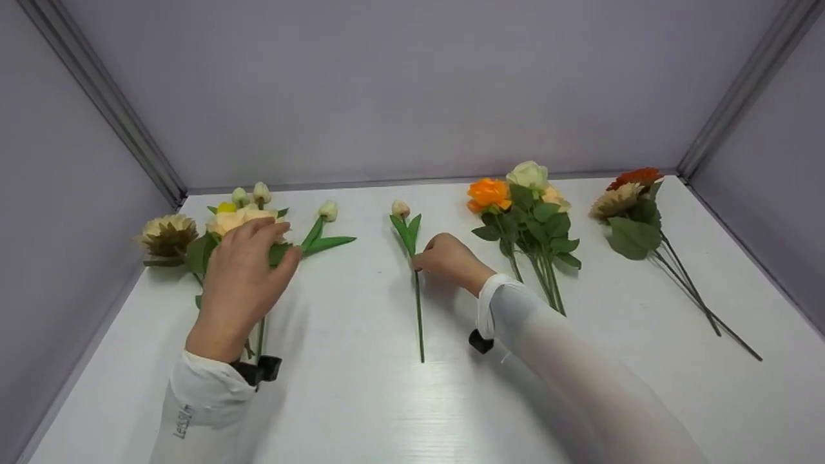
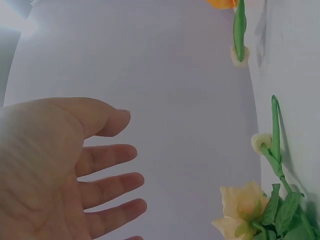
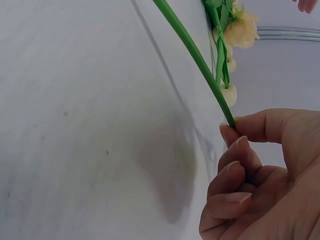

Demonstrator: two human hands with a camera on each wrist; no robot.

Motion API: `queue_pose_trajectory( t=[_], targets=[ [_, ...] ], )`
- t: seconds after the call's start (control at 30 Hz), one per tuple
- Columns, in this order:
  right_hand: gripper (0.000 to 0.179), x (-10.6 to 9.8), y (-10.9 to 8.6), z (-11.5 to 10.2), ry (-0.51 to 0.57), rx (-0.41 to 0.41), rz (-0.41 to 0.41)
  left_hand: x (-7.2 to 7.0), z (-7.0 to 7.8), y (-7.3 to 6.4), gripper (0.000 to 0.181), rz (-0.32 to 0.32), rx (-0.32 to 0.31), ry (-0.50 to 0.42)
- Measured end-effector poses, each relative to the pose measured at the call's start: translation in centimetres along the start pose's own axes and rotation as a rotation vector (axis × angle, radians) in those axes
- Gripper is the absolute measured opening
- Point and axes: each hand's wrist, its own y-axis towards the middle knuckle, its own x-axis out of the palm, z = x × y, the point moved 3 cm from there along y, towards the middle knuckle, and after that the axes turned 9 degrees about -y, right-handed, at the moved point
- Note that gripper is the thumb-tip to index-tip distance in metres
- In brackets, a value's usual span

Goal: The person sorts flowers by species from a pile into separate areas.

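Observation:
My right hand (image 1: 451,261) pinches the green stem (image 3: 192,50) of a single pale pink tulip (image 1: 400,209) between thumb and forefinger, just below its leaves. In the right wrist view the stem casts a shadow on the white surface beneath. My left hand (image 1: 248,283) hovers above the left group of flowers with its fingers spread; the left wrist view shows nothing in the palm. Under and around it are a cream-peach rose (image 2: 242,207), a tan chrysanthemum-like flower (image 1: 169,235) and small whitish tulips, one of them a white tulip (image 1: 328,211) pointing right. The left hand hides part of this group.
Right of centre lie an orange rose (image 1: 488,194), a white rose (image 1: 530,174) and a peach flower, stems toward me. Farther right are a rust-red flower (image 1: 638,177) and a beige one (image 1: 617,200) with crossed stems. Grey walls (image 1: 425,90) enclose the white table (image 1: 361,386).

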Motion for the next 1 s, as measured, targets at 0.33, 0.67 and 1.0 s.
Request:
queue_pose_trajectory(
  t=[0.33,0.67,1.0],
  targets=[
    [0.020,0.3,0.5,1.0,-0.182,0.019,0.007,-0.3,-1.3,0.1,0.038,-0.041,-0.068,-0.004],
    [0.023,0.2,0.2,1.5,-0.233,-0.028,0.030,0.8,-3.6,0.3,0.020,-0.134,-0.160,0.095],
    [0.036,-2.8,-2.5,0.2,-0.090,-0.159,0.066,1.7,-6.5,0.2,0.029,-0.341,-0.374,0.247]
  ],
)
